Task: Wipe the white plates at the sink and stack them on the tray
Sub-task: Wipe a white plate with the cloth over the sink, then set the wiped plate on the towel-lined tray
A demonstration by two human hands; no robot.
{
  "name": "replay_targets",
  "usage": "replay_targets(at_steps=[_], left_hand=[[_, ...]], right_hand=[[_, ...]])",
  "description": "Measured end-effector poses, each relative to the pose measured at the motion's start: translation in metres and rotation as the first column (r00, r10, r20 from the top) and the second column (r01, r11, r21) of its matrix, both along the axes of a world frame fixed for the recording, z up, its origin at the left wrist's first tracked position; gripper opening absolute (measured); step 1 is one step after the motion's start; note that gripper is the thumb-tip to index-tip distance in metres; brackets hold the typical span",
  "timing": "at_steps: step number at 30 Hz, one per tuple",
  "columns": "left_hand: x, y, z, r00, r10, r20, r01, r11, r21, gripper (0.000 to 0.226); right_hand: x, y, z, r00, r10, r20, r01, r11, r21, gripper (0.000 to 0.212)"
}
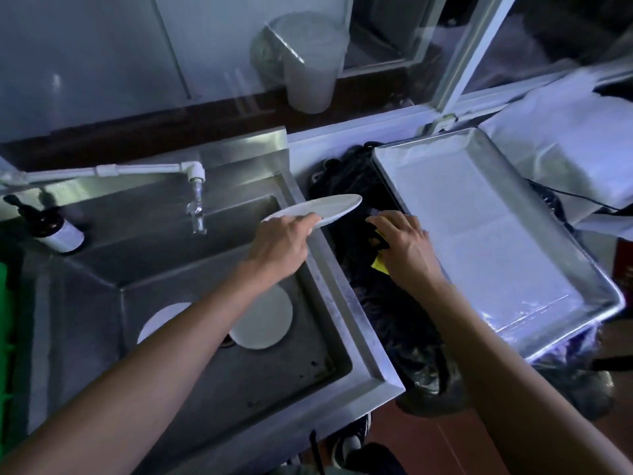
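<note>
Left hand (281, 241) gripping plate (322, 209), right hand (404, 245) on cloth (379, 265); two plates (263, 320) in sink (342, 303).

Brushed steel sink (346, 323), shiny metal tray (387, 156), glossy white plate (329, 207).

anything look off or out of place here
The tray sits askew, resting on dark crumpled bags beside the sink, its near corner jutting past them. No plates are on it yet. Two white plates still lie in the basin.
</note>
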State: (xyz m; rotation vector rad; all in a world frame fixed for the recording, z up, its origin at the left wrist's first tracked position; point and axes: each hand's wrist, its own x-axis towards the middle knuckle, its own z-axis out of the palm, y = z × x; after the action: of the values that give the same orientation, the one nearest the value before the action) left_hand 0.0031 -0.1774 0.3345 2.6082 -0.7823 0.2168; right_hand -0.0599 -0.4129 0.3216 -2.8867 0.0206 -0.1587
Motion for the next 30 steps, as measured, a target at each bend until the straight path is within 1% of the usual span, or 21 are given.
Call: replay_targets(at_steps=[2,5,7,10,12,14,17,19,23,28,30], left_hand=[[0.009,-0.033,0.004,0.999,-0.046,0.03,0.045,0.999,0.011,0.029],[0.023,-0.087,0.004,0.995,-0.098,0.033,0.096,0.994,0.055,0.032],[0.03,-0.122,0.002,0.99,-0.133,0.05,0.132,0.991,0.022,0.036],[0.038,-0.173,-0.005,0.965,-0.222,0.137,0.229,0.973,-0.04,0.043],[0.046,-0.207,-0.009,0.954,-0.255,0.159,0.265,0.963,-0.041,0.048],[0.055,-0.238,-0.014,0.951,-0.269,0.151,0.276,0.961,-0.024,0.052],[0.067,-0.278,-0.028,0.948,-0.3,0.111,0.297,0.954,0.039,0.049],[0.074,-0.299,-0.039,0.945,-0.311,0.097,0.304,0.949,0.077,0.046],[0.086,-0.331,-0.061,0.951,-0.304,0.059,0.297,0.949,0.107,0.049],[0.097,-0.362,-0.089,0.975,-0.224,0.005,0.223,0.969,0.105,0.058],[0.102,-0.373,-0.096,0.977,-0.213,-0.007,0.212,0.971,0.107,0.058]], right_hand=[[-0.003,-0.03,0.002,0.999,-0.033,0.018,0.033,0.999,0.02,0.071],[-0.006,-0.076,0.003,0.998,-0.063,0.03,0.061,0.996,0.064,0.068],[-0.009,-0.105,0.001,0.995,-0.092,0.028,0.089,0.992,0.084,0.066],[-0.013,-0.146,-0.004,0.991,-0.134,0.024,0.131,0.986,0.106,0.064],[-0.012,-0.172,-0.008,0.989,-0.148,0.016,0.145,0.983,0.112,0.064],[-0.01,-0.195,-0.011,0.987,-0.158,0.001,0.157,0.982,0.109,0.066],[-0.007,-0.224,-0.015,0.983,-0.183,-0.005,0.182,0.978,0.104,0.068],[-0.005,-0.24,-0.02,0.98,-0.197,0.0,0.195,0.974,0.118,0.068],[-0.003,-0.267,-0.033,0.978,-0.21,0.009,0.206,0.967,0.15,0.065],[-0.001,-0.29,-0.049,0.976,-0.218,-0.008,0.217,0.964,0.154,0.062],[0.001,-0.296,-0.054,0.974,-0.224,-0.027,0.226,0.962,0.151,0.061]])
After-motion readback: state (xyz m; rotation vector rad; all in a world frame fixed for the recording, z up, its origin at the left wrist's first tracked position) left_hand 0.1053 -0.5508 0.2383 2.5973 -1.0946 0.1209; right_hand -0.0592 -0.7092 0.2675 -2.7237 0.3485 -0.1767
